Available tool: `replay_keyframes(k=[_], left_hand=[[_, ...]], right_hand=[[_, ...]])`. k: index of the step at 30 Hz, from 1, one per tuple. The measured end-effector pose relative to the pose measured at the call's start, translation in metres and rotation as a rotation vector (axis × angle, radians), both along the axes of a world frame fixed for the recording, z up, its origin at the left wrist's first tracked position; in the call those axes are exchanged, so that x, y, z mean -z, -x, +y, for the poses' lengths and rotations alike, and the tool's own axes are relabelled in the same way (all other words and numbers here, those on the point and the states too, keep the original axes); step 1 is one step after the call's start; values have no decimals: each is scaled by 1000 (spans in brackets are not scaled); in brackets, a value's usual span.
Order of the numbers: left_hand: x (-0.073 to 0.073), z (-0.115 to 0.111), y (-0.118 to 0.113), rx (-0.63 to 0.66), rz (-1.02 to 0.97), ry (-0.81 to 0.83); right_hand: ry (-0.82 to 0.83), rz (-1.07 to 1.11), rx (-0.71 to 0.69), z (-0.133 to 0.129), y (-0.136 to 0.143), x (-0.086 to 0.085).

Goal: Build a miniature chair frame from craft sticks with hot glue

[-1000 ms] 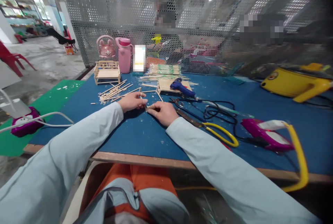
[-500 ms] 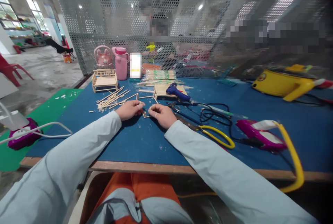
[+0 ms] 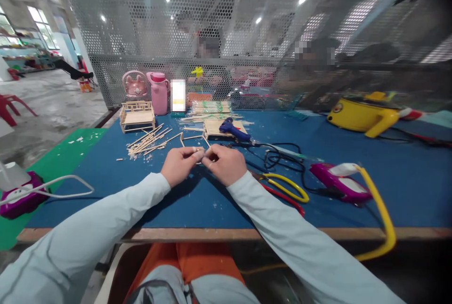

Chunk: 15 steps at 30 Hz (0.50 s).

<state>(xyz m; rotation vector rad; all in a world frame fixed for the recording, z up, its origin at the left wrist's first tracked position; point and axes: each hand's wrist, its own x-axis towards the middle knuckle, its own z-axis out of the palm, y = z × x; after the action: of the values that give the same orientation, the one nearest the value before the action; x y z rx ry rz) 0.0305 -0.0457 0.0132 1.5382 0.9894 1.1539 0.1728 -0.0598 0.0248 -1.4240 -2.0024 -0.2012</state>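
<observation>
My left hand [image 3: 181,165] and my right hand [image 3: 226,164] meet above the blue table [image 3: 183,200], fingertips pinched together on a small wooden stick piece [image 3: 202,153] held between them. Behind the hands lies a scatter of thin wooden sticks [image 3: 148,139] and a flat wooden stick panel [image 3: 213,128]. A blue glue gun [image 3: 233,130] rests on that panel. To the right of my right hand lie scissors with yellow handles [image 3: 286,186].
A small wooden bench model [image 3: 137,116], a pink bottle [image 3: 159,92] and a pink fan [image 3: 134,84] stand at the back left. A purple and yellow tool [image 3: 341,186] and black cable [image 3: 278,156] lie right. A yellow appliance [image 3: 363,116] sits far right. A perforated screen [image 3: 247,36] backs the table, with people behind it.
Both hands lifted off the table and came closer to me, bringing the small stick piece up between the fingertips. The view tilted upward slightly.
</observation>
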Motion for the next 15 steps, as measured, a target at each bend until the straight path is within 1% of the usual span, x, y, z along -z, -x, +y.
replay_keyframes(k=[2,4,5,8,10,13,15], left_hand=[[-4,-2,0,2,-59,33],[-8,-4,0,17,-136,90],[-9,-5,-1,34,-172,126],[-11,-9,-6,106,-251,199],[-9,-12,-10,151,-276,235],[-5,-17,-13,200,-212,265],[-3,-19,-12,211,-145,253]], right_hand=[[49,-112,66,-16,-13,-12],[171,-143,139,-32,-37,-21],[238,-169,170,-38,-53,-22],[368,-301,245,-50,-102,-15],[450,-284,190,-52,-125,-6],[523,-181,88,-54,-137,3],[478,-102,123,-58,-135,2]])
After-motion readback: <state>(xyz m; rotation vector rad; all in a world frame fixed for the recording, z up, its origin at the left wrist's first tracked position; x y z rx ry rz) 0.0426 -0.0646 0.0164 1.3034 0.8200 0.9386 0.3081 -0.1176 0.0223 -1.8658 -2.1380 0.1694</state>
